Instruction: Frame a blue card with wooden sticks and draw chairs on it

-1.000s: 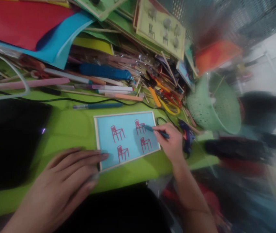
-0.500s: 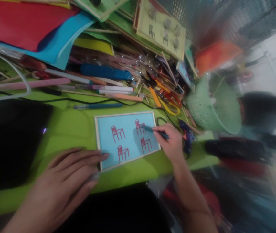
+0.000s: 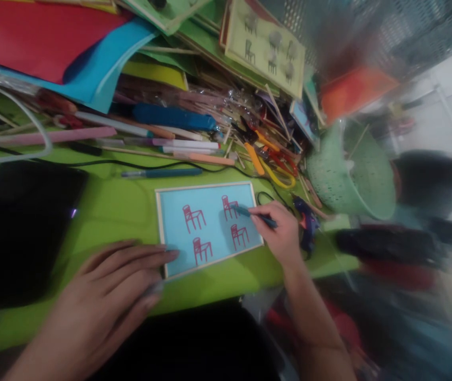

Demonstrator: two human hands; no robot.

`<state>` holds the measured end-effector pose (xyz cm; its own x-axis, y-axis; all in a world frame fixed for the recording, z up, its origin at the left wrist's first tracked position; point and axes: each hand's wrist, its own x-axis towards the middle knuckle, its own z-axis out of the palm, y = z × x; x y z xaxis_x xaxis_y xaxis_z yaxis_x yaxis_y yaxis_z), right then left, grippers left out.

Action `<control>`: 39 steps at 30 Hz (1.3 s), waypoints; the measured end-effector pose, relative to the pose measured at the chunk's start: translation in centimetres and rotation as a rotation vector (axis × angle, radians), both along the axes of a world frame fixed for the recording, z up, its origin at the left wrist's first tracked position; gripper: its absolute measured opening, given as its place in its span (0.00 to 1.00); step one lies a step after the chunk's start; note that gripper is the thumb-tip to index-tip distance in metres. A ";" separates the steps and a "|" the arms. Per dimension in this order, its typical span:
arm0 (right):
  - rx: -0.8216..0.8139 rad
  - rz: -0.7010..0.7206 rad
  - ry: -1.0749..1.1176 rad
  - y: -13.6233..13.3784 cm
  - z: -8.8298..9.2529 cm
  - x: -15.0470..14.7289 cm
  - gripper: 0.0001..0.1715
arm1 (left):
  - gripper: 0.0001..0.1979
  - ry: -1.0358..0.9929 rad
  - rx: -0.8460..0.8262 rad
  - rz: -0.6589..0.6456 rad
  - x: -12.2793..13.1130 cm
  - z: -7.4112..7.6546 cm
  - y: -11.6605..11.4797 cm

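A light blue card (image 3: 210, 211) with a pale wooden frame lies on the green table (image 3: 118, 206). Several dark red chairs are drawn on it. My right hand (image 3: 278, 230) is closed around a dark blue-green pen (image 3: 263, 217), whose tip is at the upper right chair drawing (image 3: 229, 207). Stretched out at the lower left, my left hand (image 3: 118, 291) has a fingertip over the card's lower left edge. Something small and greyish near its thumb is too blurred to make out.
A black device (image 3: 23, 227) lies at the left. Behind the card are markers (image 3: 190, 144), orange-handled pliers (image 3: 253, 157) and a black cable. A green basket (image 3: 349, 169) and a glue gun (image 3: 307, 219) are at the right. Coloured sheets (image 3: 43, 42) lie at the back left.
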<state>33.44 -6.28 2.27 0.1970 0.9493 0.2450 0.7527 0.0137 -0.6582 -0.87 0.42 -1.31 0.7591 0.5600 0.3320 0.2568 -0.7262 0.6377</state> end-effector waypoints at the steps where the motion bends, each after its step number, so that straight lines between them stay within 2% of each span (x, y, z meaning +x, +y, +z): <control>1: -0.001 0.000 0.002 0.0 0.0 0.0 0.06 | 0.07 -0.004 -0.008 0.008 0.0 0.0 -0.1; 4: -0.002 -0.001 0.004 0.0 0.1 -0.1 0.06 | 0.07 -0.011 -0.032 0.028 0.1 0.1 -0.2; 14: -0.006 0.002 0.007 0.0 0.2 -0.1 0.06 | 0.08 0.034 0.041 -0.040 -0.3 -0.1 0.2; 39: 0.001 -0.020 0.000 -0.1 0.1 -0.1 0.06 | 0.08 0.001 0.040 -0.008 -0.2 -0.3 0.0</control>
<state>33.34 -6.40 2.36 0.2158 0.9450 0.2460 0.7525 -0.0004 -0.6585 -1.09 0.47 -1.65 0.7639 0.5402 0.3530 0.2518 -0.7532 0.6077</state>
